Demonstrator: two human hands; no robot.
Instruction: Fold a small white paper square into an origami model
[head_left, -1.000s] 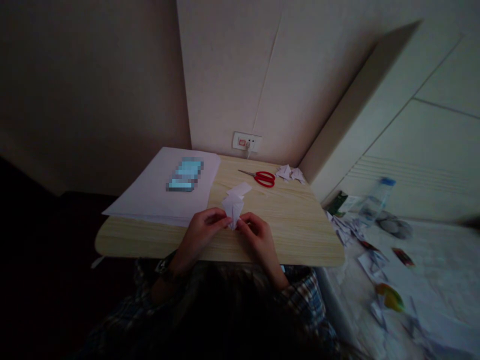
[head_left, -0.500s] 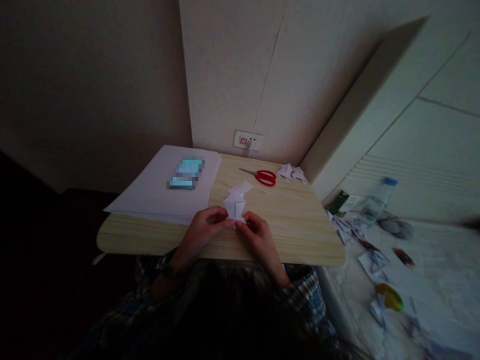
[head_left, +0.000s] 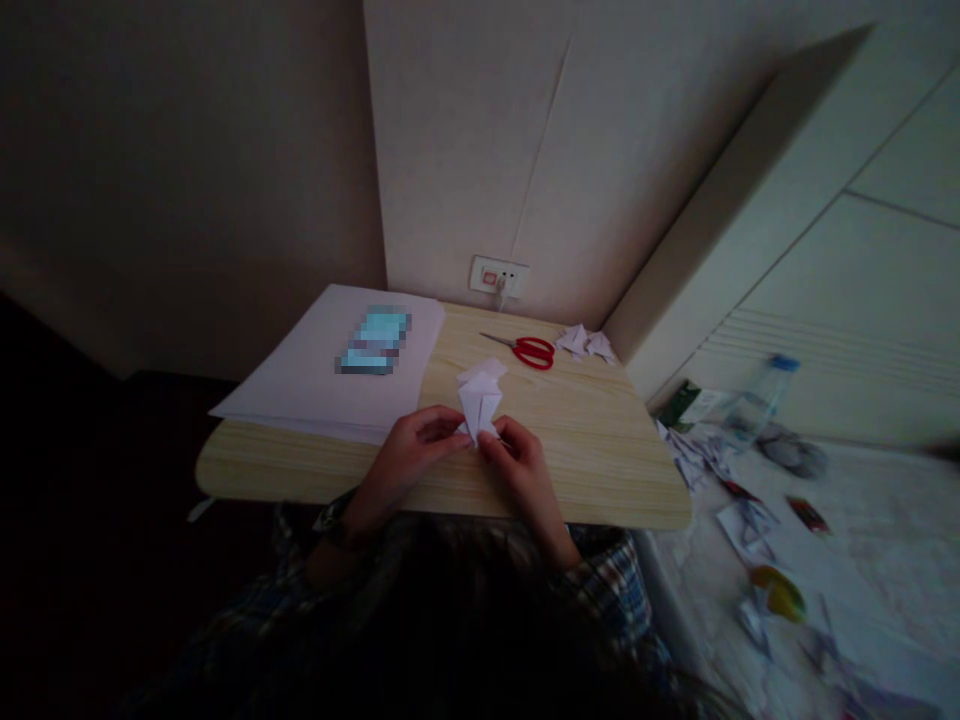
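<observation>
A small white folded paper (head_left: 480,402) is pinched at its near end between my two hands, above the wooden table (head_left: 592,450). My left hand (head_left: 412,445) is closed on its lower left side, thumb and fingertips together. On the lower right, my right hand (head_left: 517,455) grips it with the thumb pressed on the folds. Just beyond it, partly covered by it, lies another pale paper piece (head_left: 491,367). Red-handled scissors (head_left: 532,352) rest farther back, blades pointing left.
White paper sheets (head_left: 300,380) lie on the left with a pixelated phone (head_left: 377,340) on top. Folded paper pieces (head_left: 574,342) sit in the back right corner. A wall socket (head_left: 499,277) is behind. Beside the table, a bed (head_left: 885,530) holds a plastic bottle (head_left: 761,405) and scattered papers.
The folded paper has changed shape and angle between my fingers, its wide far end now tilted slightly right. Both hands stay close together on it. The view has shifted a little.
</observation>
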